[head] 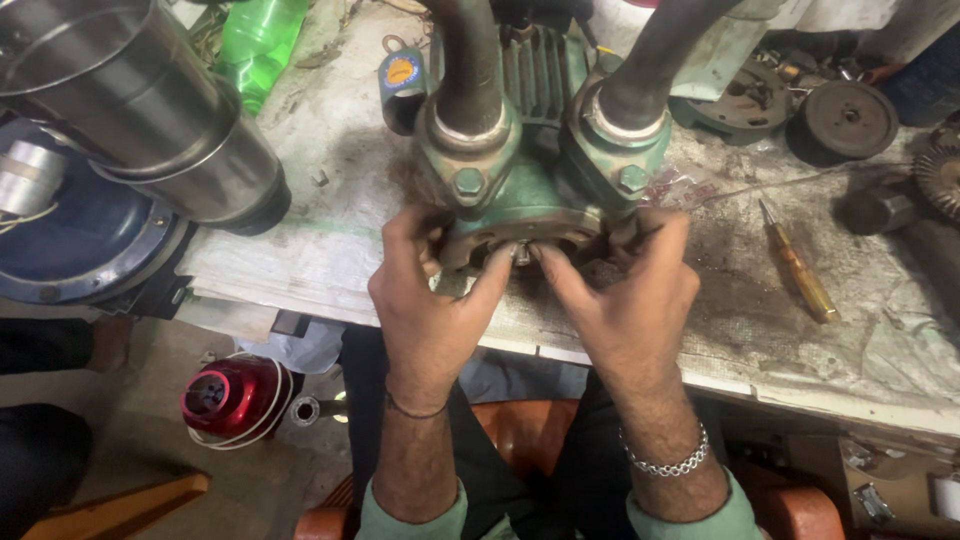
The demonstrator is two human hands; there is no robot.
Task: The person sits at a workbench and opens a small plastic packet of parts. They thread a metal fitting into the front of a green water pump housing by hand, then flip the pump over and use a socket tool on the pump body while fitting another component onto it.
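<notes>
A green cast-metal water pump (520,170) with two dark pipes rising from its bolted flanges stands near the front edge of the workbench (330,250). Both hands grip its round front opening. My left hand (430,300) clasps the left rim, thumb reaching to the centre. My right hand (625,300) clasps the right rim, its thumb meeting the other at a small metal part (521,253) in the middle of the opening. The inside of the opening is mostly hidden by my fingers.
A yellow-handled screwdriver (798,265) lies right of the pump. Rusty round parts (850,118) sit at the back right. A steel vessel (130,110) and blue motor housing (80,250) stand left. A green bottle (255,45) is behind. A red motor part (232,397) lies on the floor.
</notes>
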